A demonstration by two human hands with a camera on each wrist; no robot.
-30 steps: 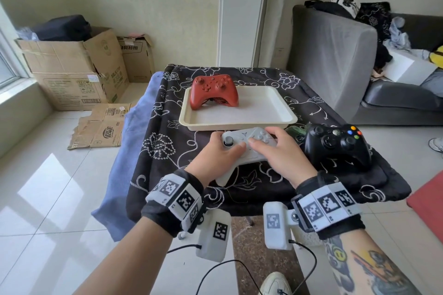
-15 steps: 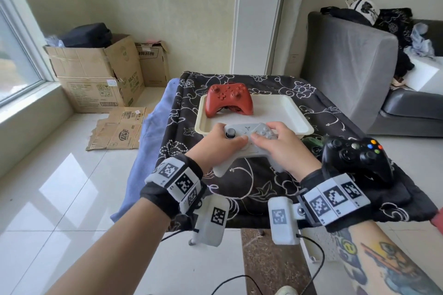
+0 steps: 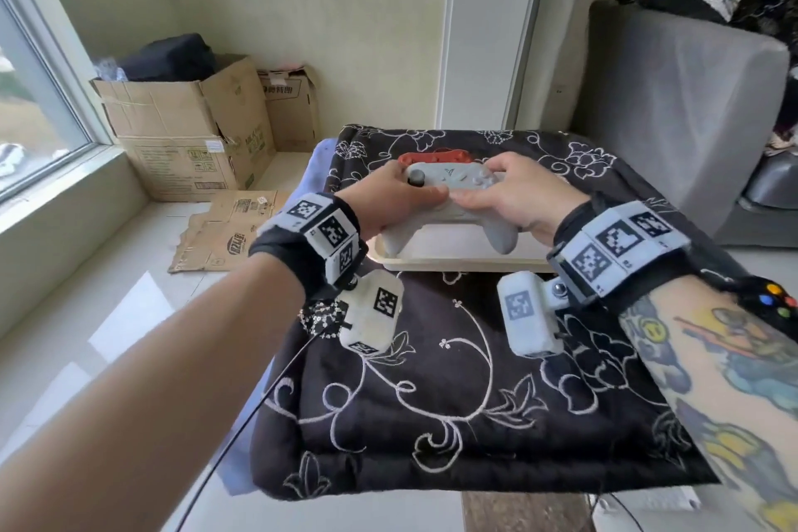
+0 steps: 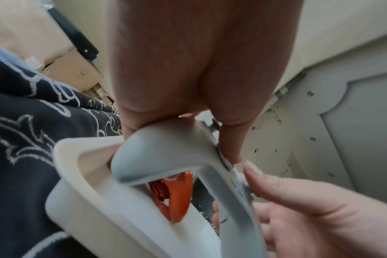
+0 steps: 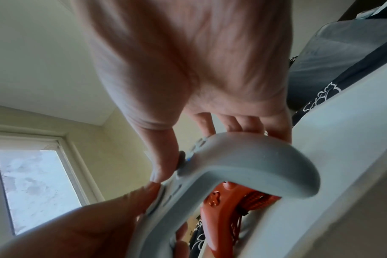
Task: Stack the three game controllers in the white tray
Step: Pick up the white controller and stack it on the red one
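I hold the white controller (image 3: 453,203) with both hands above the white tray (image 3: 466,263). My left hand (image 3: 388,203) grips its left side, thumb by the black stick; my right hand (image 3: 514,194) grips its right side. The red controller (image 3: 432,157) lies in the tray just behind and below the white one, mostly hidden. Both wrist views show the white controller's handles (image 4: 166,157) (image 5: 254,165) over the tray rim (image 4: 77,200), with the red controller (image 4: 175,195) (image 5: 221,209) beneath. The black controller (image 3: 775,302) peeks out at the right, behind my right forearm.
A black cloth with white floral stitching (image 3: 432,402) covers the table. A grey sofa (image 3: 682,108) stands to the right. Cardboard boxes (image 3: 185,130) sit by the window at the left, with flattened cardboard (image 3: 229,233) on the floor.
Both hands have lifted the white controller off the cloth and carried it forward, from in front of the tray to over it, close above the red controller.
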